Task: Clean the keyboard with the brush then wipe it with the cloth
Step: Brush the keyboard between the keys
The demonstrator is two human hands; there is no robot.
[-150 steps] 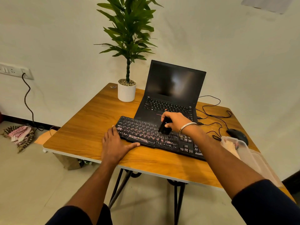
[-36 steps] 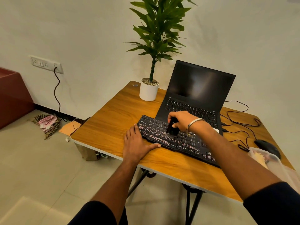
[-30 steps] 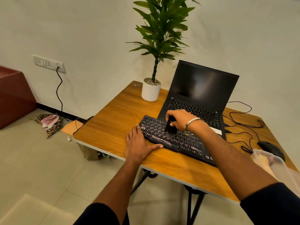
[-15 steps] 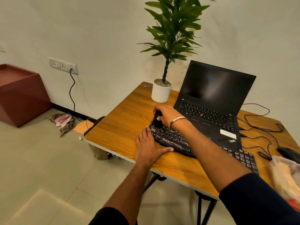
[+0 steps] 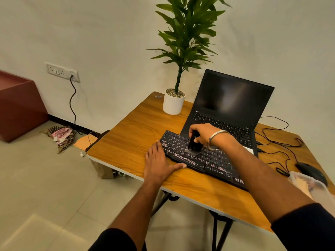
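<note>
Warm, even indoor light fills the room, leaving the wall (image 5: 112, 33) pale and the wooden table (image 5: 134, 131) golden. Shadows are soft under the table. The dark laptop screen (image 5: 230, 98) carries a faint grey reflection. Wide-angle distortion bends the edges, and the container (image 5: 311, 185) at near right is blurred.

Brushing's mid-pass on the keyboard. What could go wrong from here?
1. The keyboard lies partly on the laptop base; the brush in the right hand may sweep dust onto the laptop keys.
2. Only the left hand steadies the keyboard's left end; a hard stroke might slide it.
</note>
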